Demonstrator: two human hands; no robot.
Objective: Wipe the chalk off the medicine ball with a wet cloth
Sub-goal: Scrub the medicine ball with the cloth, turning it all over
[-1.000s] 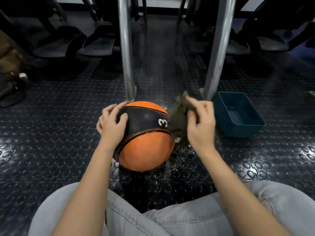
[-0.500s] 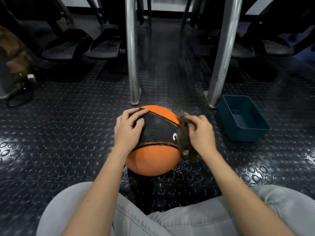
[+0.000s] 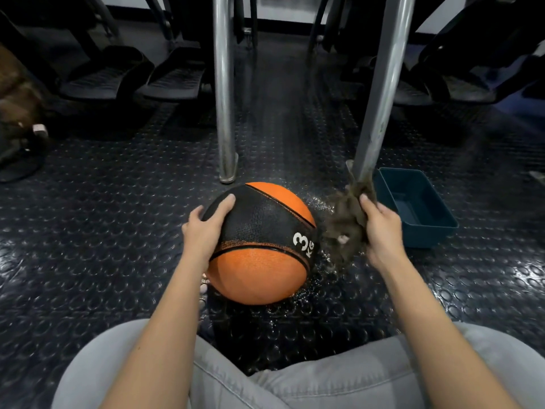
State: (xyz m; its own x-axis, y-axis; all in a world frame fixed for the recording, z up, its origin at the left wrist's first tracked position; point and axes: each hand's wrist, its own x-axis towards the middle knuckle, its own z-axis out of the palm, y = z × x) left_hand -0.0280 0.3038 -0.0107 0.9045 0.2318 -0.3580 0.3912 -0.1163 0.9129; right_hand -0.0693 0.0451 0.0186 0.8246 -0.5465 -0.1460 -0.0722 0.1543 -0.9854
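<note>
An orange and black medicine ball (image 3: 259, 246) marked "3 KG" sits on the studded rubber floor between my knees. My left hand (image 3: 206, 231) rests on its left side with fingers spread over the black band. My right hand (image 3: 380, 231) grips a crumpled brown cloth (image 3: 345, 228) just to the right of the ball; the cloth hangs beside the ball's right edge, and I cannot tell whether it touches. Water drops glisten on the floor around the ball.
A teal plastic tub (image 3: 413, 208) stands on the floor right of the cloth. Two metal poles (image 3: 224, 113) (image 3: 380, 93) rise just behind the ball. Dark gym machine pedals (image 3: 174, 78) lie further back. My grey-trousered legs (image 3: 324, 379) fill the foreground.
My right hand has pulled the cloth off the ball's right side and out to the right. My left hand has slid down the ball's left side, and the "3 KG" mark now shows.
</note>
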